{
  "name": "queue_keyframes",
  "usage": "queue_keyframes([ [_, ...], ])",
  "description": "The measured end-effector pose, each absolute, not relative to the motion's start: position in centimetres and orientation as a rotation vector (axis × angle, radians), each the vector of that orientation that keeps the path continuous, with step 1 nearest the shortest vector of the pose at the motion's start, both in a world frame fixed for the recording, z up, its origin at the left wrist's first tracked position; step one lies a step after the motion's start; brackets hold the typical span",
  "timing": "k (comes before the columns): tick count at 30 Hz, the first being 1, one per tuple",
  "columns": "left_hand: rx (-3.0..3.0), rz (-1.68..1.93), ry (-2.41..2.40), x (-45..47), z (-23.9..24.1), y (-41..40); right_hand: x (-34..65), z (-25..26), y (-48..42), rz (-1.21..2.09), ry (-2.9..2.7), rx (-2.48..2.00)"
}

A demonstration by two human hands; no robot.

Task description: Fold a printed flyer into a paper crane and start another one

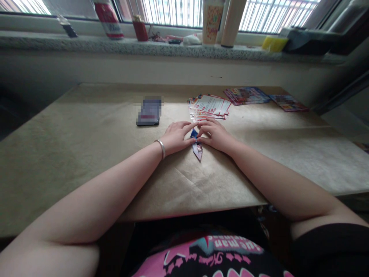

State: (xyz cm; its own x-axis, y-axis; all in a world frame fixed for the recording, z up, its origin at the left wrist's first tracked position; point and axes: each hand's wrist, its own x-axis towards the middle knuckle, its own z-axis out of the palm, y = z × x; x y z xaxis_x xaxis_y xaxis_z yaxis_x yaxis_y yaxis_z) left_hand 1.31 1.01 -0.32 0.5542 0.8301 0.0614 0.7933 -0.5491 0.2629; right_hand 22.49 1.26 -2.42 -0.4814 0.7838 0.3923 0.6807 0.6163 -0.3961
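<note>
Your wide desk (86,154) is covered with a sheet of creased brown kraft paper, and both forearms lie across it. Beyond your hands, past the far edge of the desk, runs a speckled grey stone window sill (86,43) crowded with a red-and-white packet (108,19), a tall printed cup (212,21) and a yellow sponge (274,44).

Ahead and to the right of your right hand lie two glossy colourful leaflets (246,95), well apart from it. Just beyond that hand's fingertips sits a fanned stack of white-and-red printed flyers (210,107). Ahead of your left hand, near but apart, a dark rectangular phone (149,112) lies flat.

Your left hand (175,136), with a silver bangle (160,148) on the wrist, and your right hand (215,134) meet at the middle of the desk. Between them lies a small folded paper strip (197,149), printed blue, white and pink, its pointed end towards you. Both hands grasp its upper part from either side, thumbs and fingers pressed to it. Nothing stands between the hands and the strip.
</note>
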Motion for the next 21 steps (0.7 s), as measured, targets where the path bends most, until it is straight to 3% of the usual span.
queue_keyframes([
  [4,2.665,0.163,1.377,1.3,-0.5,0.8,22.3,-2.4,1.0,0.259,-2.269,-1.087],
  [21,2.528,0.512,1.358,0.9,-0.7,0.4,21.8,-1.9,-0.2,0.205,-2.294,-1.1],
])
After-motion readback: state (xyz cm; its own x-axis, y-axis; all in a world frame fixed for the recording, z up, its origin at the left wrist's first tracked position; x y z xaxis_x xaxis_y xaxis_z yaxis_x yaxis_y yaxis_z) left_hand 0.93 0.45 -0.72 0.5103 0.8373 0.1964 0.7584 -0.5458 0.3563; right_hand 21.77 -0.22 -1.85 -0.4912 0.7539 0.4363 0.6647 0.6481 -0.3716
